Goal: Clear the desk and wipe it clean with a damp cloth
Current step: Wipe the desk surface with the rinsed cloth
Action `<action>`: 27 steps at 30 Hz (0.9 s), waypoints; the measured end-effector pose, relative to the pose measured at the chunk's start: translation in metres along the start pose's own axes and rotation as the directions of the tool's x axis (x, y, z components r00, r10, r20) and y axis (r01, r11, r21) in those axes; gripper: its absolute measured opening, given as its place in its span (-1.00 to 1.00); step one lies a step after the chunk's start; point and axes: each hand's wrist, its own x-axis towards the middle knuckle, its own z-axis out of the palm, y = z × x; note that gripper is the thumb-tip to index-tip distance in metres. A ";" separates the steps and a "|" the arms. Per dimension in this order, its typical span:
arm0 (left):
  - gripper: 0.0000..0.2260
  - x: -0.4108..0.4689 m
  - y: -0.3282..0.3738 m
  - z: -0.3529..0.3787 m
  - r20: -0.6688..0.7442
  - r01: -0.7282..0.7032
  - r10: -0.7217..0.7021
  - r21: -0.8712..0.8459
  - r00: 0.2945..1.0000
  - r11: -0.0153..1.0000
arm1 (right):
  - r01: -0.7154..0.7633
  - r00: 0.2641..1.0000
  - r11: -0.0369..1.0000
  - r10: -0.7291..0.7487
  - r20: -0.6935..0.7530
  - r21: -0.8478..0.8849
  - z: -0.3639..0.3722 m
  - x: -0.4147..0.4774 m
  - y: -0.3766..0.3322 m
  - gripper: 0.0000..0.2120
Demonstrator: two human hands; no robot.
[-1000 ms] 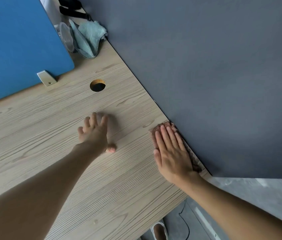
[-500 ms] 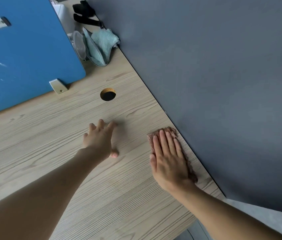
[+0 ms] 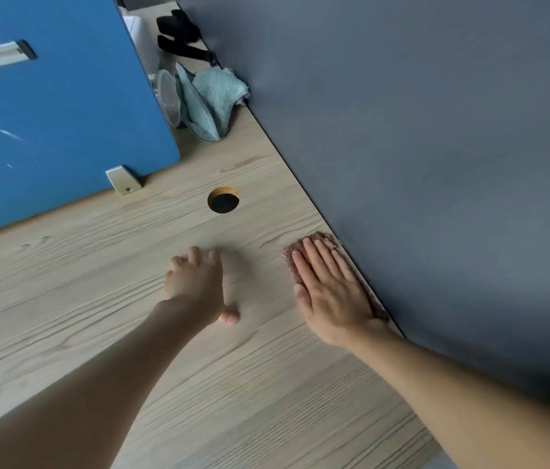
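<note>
A brown cloth lies flat on the light wooden desk, tight against the grey wall. My right hand presses on it with straight fingers and covers most of it. My left hand rests palm down on the bare wood to the left of the cloth, fingers spread and slightly blurred, holding nothing.
A round cable hole opens just beyond my hands. A blue divider panel stands on a metal bracket at the left. Behind it lie a teal cloth, a clear plastic container and a black strap. The grey wall bounds the right side.
My right hand has slid the brown cloth along the wall edge toward the far end of the desk. My left hand has shifted forward with it.
</note>
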 end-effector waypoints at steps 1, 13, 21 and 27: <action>-0.02 0.004 -0.005 -0.003 -0.024 -0.016 0.016 -0.013 1.000 1.000 | -0.011 1.000 1.000 0.011 -0.014 0.007 0.001 0.010 0.006 -0.40; -0.11 0.016 -0.027 0.007 -0.133 -0.039 0.026 -0.096 0.991 0.995 | -0.282 0.959 0.959 0.282 -0.023 -0.010 0.005 -0.004 -0.016 -0.36; -0.03 0.029 -0.027 0.010 -0.113 -0.005 -0.014 -0.162 0.993 0.987 | -0.208 0.978 0.978 0.208 -0.022 -0.001 0.002 0.087 -0.014 -0.32; 0.04 0.031 -0.024 -0.009 -0.038 -0.007 0.003 -0.100 0.999 0.995 | 0.094 0.995 0.995 -0.094 0.021 0.027 -0.002 0.057 -0.017 -0.42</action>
